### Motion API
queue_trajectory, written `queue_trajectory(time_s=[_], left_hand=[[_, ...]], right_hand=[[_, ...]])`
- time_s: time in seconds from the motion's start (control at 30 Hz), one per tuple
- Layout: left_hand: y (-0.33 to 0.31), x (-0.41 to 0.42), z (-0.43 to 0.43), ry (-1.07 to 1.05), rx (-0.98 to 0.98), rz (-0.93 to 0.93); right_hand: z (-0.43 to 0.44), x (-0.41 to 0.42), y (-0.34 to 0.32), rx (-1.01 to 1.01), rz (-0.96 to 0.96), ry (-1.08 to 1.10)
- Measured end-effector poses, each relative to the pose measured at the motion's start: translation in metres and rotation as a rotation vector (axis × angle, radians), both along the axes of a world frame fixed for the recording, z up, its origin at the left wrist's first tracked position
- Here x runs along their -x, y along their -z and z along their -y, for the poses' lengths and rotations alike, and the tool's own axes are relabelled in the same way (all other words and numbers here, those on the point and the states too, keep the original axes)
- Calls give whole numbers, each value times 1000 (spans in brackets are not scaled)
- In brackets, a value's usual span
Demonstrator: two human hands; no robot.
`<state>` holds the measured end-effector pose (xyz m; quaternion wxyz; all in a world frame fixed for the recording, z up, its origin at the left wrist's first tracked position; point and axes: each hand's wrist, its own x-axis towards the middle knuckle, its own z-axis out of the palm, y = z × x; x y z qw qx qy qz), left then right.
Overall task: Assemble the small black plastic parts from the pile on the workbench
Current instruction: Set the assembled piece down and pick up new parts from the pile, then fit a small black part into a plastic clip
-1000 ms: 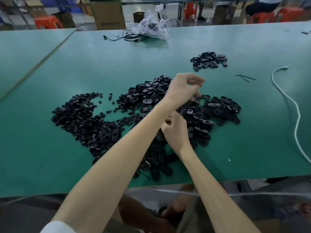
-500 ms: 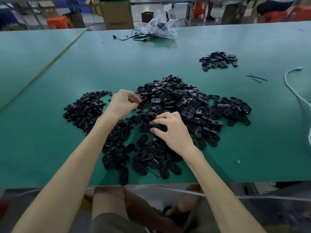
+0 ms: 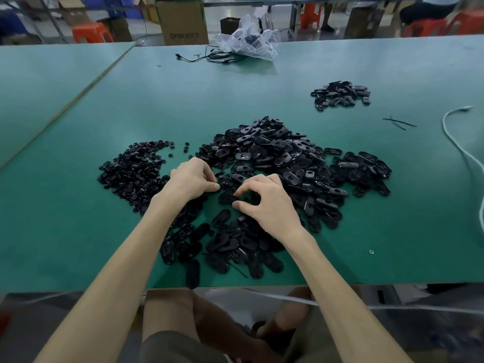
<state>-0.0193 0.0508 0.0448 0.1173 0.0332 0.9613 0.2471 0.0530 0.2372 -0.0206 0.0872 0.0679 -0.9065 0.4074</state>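
A big pile of black oval shells [image 3: 275, 153] lies mid-bench. To its left is a heap of small black parts [image 3: 131, 171], and flat oval pieces [image 3: 230, 244] lie by the front edge. A smaller separate pile of black parts [image 3: 340, 95] sits far right. My left hand [image 3: 192, 180] rests between the heaps, fingertips pinched on a small black part that barely shows. My right hand [image 3: 264, 203] arches over the near pieces, with thumb and fingers curled round a black oval part [image 3: 252, 199].
The green bench [image 3: 78, 231] ends at a front edge just below my wrists. A white cable [image 3: 461, 153] runs along the right side, with black ties [image 3: 398, 123] near it. A plastic bag [image 3: 248, 38] and a black cord [image 3: 209, 57] lie at the back.
My left hand came back from above the far side of the pile to the small-parts heap, then moved in beside my right hand. My right hand shifted slightly toward me.
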Motion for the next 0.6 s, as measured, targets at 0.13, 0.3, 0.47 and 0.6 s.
queue_trajectory(time_s=[0.13, 0.3, 0.47, 0.6], left_hand=[[1, -3, -2, -20, -18, -41], [5, -10, -8, -73, -460, -191], [7, -16, -25, -83, -893, -172], [21, -15, -36, -138, -906, -131]], right_hand=[[-2, -1, -2, 38, -16, -12], [-4, -2, -4, 257, -48, 63], [-8, -1, -7, 493, -73, 177], [-6, -2, -7, 497, -57, 178]])
